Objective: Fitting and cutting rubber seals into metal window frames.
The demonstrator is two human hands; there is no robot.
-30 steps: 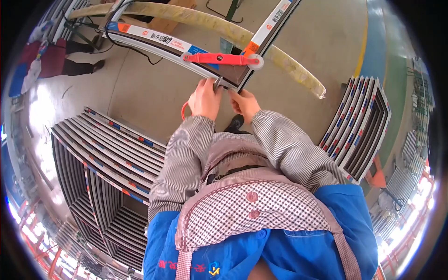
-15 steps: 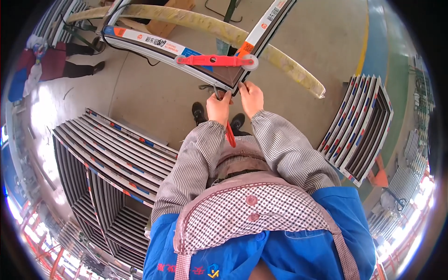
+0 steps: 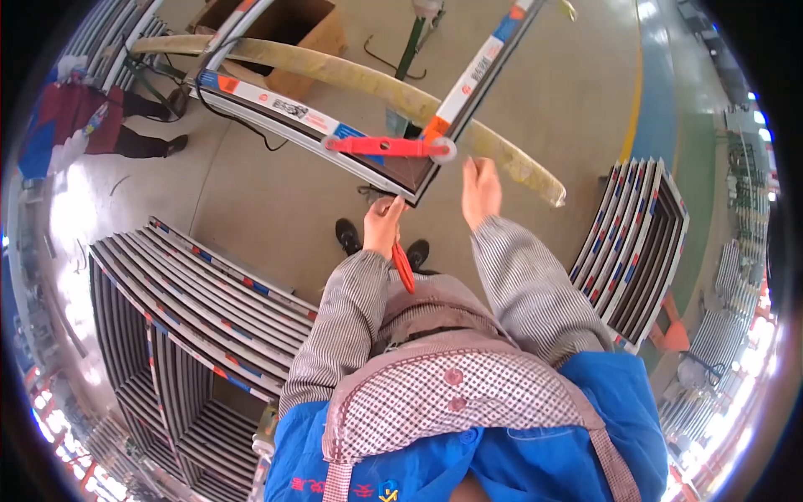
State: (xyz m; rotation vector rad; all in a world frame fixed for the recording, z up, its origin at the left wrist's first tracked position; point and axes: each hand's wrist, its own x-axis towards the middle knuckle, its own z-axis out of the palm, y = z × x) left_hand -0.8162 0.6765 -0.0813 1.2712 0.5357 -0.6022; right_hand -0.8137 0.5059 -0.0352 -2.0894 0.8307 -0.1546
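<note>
A red roller tool (image 3: 385,146) with a pale wheel at each end lies across the near corner of a white and brown window frame (image 3: 293,109). Just below that corner, my left hand (image 3: 382,227) is closed around a tool with a red handle (image 3: 403,268). The handle hangs down under the palm, and the tool's working end is hidden. To the right of the corner, my right hand (image 3: 482,192) is raised apart from the frame. Its fingers are drawn together, and whatever is between them is too small to make out.
A yellowed, curved padded bar (image 3: 335,71) runs beneath the frame. A black cord (image 3: 230,117) drapes over its left part. Stacked frames stand at left (image 3: 209,284) and right (image 3: 631,234). An open cardboard box (image 3: 322,46) is behind; a person (image 3: 84,121) is at far left.
My right hand has moved off the frame's corner to the right. My left hand has drawn slightly down and left with the red-handled tool. The whole view has shifted somewhat.
</note>
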